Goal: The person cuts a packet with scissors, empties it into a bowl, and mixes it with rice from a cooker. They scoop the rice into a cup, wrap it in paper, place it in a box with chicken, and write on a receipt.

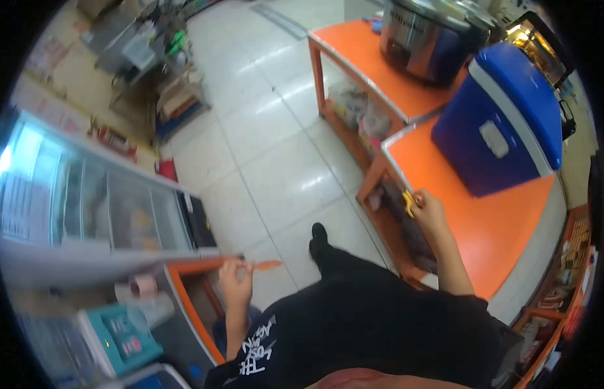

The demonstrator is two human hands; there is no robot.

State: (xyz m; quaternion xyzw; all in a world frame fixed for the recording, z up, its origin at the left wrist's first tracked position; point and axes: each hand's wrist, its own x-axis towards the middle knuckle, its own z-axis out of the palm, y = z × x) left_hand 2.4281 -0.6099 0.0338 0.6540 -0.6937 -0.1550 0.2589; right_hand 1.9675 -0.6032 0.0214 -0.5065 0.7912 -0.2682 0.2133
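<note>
Pinched in my left hand (236, 280) is a small orange, flat, pointed piece (268, 265), held out over the floor beside the counter at the left. My right hand (428, 211) is closed on a yellow-handled tool (409, 203), by the front edge of the orange table (471, 220). The tool's exact kind is too small to make out. My two hands are well apart, on either side of my body.
A blue cooler box (496, 123) and a large silver cooker (419, 39) stand on orange tables at the right. At the left are a glass-door fridge (107, 201) and a teal device (123, 337) on a counter. Tiled floor (269, 149) lies between.
</note>
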